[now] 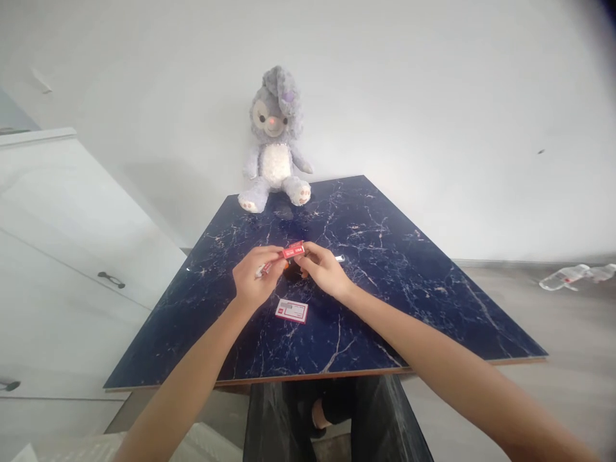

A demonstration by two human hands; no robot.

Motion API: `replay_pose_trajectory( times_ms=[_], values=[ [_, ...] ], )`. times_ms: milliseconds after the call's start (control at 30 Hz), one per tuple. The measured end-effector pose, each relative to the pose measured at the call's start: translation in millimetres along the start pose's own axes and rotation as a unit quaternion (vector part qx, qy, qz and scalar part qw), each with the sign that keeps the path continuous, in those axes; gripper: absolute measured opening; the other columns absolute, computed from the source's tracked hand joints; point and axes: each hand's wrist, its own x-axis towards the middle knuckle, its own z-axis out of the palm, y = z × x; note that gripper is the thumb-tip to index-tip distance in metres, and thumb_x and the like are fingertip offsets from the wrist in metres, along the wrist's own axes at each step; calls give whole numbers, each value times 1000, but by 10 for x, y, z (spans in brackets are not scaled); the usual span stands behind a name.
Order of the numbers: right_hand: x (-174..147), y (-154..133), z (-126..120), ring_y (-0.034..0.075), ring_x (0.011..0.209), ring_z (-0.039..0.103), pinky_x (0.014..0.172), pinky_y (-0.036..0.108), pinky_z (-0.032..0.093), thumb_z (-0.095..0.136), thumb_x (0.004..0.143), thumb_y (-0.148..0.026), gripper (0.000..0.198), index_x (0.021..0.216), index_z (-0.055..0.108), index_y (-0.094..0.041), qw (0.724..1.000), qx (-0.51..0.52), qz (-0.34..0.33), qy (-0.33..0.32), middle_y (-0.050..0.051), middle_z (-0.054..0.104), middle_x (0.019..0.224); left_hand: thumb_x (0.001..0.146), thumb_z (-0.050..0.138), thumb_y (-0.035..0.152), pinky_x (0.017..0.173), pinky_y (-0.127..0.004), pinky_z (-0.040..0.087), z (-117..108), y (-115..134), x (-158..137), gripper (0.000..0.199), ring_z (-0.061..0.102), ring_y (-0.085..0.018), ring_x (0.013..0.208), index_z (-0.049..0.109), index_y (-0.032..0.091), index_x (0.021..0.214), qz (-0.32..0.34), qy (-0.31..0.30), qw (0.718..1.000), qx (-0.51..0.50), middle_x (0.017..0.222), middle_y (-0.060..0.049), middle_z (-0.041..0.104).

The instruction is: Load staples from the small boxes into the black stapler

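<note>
A small red box (294,249) with white print is held up between my two hands, above the dark blue marbled table (385,308). My left hand (257,274) closes on its left end, and a red and white piece (264,269) also shows at those fingers. On the right end, my right hand (323,268) pinches with thumb and fingers. Something dark with an orange spot (286,264) sits just below the box, mostly hidden by my hands. Nearer me lies a flat white card (292,310) with a red border and a grey patch.
A grey plush rabbit (276,147) sits at the table's far edge against the wall. A small white object (340,258) lies right of my right hand. White cabinets (72,256) stand at the left. A clear plastic bottle (564,277) lies on the floor at right.
</note>
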Motion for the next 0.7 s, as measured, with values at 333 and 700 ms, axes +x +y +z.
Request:
replay_pose_trajectory(
  times_ms=[333, 700],
  values=[
    [-40, -18, 23, 16, 76, 68, 70, 30, 57, 72, 83, -44, 29, 96, 62, -20, 999, 35, -22, 5, 4, 72, 92, 81, 73, 42, 58, -22, 50, 98, -133, 94, 33, 61, -12, 60, 54, 18, 69, -352, 24, 906, -236, 70, 0, 66],
    [-150, -119, 41, 17, 84, 68, 77, 32, 61, 63, 91, -34, 21, 109, 63, -23, 977, -96, -188, 20, 5, 69, 101, 81, 75, 34, 54, -16, 50, 175, -61, 34, 21, 60, -7, 59, 67, 15, 84, -497, -82, 766, -400, 72, 1, 65]
  ],
)
